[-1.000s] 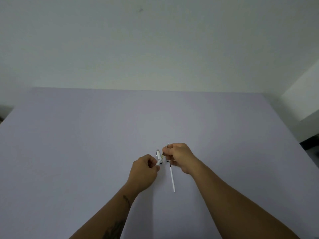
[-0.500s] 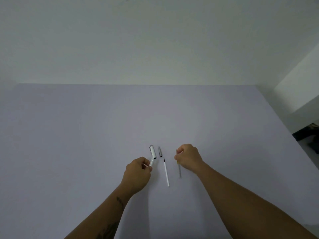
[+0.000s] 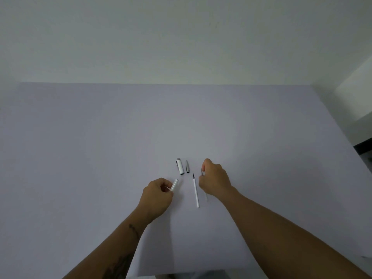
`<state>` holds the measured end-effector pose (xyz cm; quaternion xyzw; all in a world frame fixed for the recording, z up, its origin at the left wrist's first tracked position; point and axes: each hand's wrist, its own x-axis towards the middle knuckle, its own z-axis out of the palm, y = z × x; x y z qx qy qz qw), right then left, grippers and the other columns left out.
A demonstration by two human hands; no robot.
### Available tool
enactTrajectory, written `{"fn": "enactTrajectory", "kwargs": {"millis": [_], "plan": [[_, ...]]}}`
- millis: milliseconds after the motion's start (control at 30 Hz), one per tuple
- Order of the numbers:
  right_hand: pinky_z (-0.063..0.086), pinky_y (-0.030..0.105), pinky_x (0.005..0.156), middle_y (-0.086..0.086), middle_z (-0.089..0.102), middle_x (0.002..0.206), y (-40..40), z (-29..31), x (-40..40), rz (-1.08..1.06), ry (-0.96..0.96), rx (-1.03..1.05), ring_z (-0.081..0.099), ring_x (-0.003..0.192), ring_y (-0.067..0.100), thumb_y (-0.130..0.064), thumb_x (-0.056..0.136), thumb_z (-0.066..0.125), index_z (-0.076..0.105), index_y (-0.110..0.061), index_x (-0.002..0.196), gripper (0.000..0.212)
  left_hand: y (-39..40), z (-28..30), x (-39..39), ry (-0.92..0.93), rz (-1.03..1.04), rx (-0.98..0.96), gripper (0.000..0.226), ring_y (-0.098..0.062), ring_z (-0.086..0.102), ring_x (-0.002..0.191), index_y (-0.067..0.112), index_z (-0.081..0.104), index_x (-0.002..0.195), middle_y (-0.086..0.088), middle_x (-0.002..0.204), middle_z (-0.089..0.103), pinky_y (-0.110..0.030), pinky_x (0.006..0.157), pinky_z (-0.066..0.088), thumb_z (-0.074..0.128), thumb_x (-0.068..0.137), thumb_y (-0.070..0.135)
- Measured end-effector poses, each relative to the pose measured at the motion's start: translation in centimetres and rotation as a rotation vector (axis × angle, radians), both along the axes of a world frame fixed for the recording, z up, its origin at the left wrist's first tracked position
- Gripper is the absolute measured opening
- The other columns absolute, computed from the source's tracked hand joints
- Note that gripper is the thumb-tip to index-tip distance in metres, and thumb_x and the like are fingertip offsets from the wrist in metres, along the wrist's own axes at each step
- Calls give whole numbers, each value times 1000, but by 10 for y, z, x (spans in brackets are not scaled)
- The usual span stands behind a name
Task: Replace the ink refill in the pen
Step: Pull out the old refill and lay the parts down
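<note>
1. Head view: pale lilac worktop (image 3: 100,137) against a plain off-white wall (image 3: 181,37); both bare forearms reach in from the bottom edge, and the left forearm carries dark tattoo marks.
2. Left hand (image 3: 157,195) is curled closed, thumb and fingers pinching the lower end of a white pen barrel (image 3: 174,184); the barrel's open end sticks up and right out of the grip, tilted.
3. Right hand (image 3: 214,180) is loosely curled, knuckles up, fingers closed on a thin refill (image 3: 202,171); its dark tip shows beside the fingers, and a faint thin length shows below the wrist. Most of it is hidden by the hand.
4. A second refill (image 3: 195,191), white with a dark tip pointing away, lies flat on the worktop between the two hands, just left of the right hand, touching neither.
5. White pen cap (image 3: 179,165) with silver top and clip lies further out, above the barrel's end.
6. Grey metal tip cone (image 3: 187,166) lies just beside the cap on its right, roughly parallel; can't tell whether they touch.
7. Pen is fully apart: barrel in left hand, cap and cone loose on the worktop.
</note>
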<state>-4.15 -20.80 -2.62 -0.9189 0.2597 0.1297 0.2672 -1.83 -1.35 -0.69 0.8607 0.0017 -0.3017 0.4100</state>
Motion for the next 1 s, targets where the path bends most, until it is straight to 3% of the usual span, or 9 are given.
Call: {"fn": "enactTrajectory", "kwargs": {"millis": [233,400,533,667,900,1000], "plan": [[48,30,68,6,65,96,10,10,-6,-25,37,-15,61,82,28,-24,85,56,56,-17,82,8,0,3,0,-61,28,-10,12,-15,54,65,17,67,87,-6,83,67,-21,55,44,61,81,8],[45,31,74,7,67,107,28,7,-15,71,127,-139,65,100,31,-34,87,59,62,-14,94,21,0,5,-2,-95,40,-10,10,-15,56,65,19,67,85,1,77,65,-25,60,48,66,80,9],[43,29,71,5,66,108,37,8,-14,96,145,-204,66,101,28,-26,87,59,63,-14,101,19,5,4,-5,-105,25,11,10,-15,57,66,19,67,86,0,77,65,-26,61,49,68,81,10],[45,29,73,5,65,106,47,12,-12,45,165,-164,65,100,28,-16,81,58,55,-16,88,8,12,4,-8,-107,46,9,9,-14,59,68,18,66,87,0,79,66,-22,61,47,70,82,11],[48,31,78,5,65,111,56,10,-15,92,175,-203,65,104,27,-18,84,57,63,-14,106,23,15,8,-12,-107,42,5,6,-14,60,71,17,68,86,-1,83,68,-19,62,46,68,85,11],[47,29,72,6,65,98,56,16,-15,34,144,-116,65,92,29,-20,79,55,58,-16,88,10,18,11,-11,-115,49,-7,8,-14,59,69,18,68,84,-1,82,68,-19,60,46,67,85,10]]}}
